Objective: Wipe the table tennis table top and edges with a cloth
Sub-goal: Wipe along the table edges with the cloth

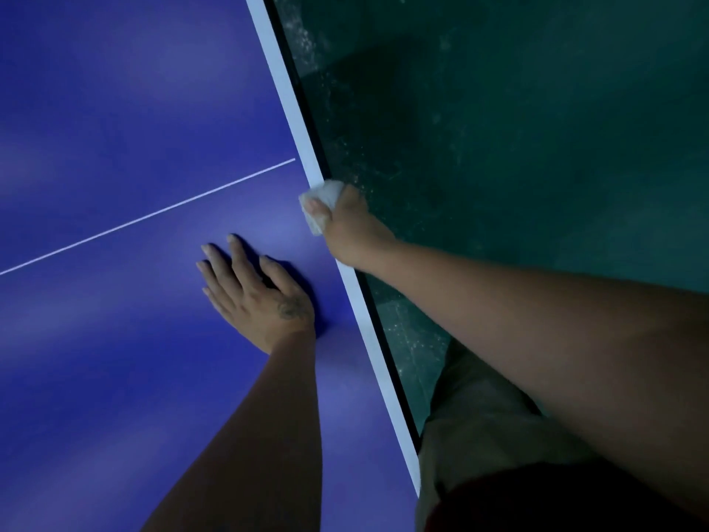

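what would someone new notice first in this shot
The big blue table top fills the left side, crossed by a thin white line. At its white edge stripe, the right hand presses a white cloth over the rim, while the left hand rests flat nearby.

Both forearms are seen bare, no sleeves reaching them. A small dark marking, possibly a tattoo, is seen on the left hand (257,297). Khaki trousers (479,412) are worn, lower right of frame.
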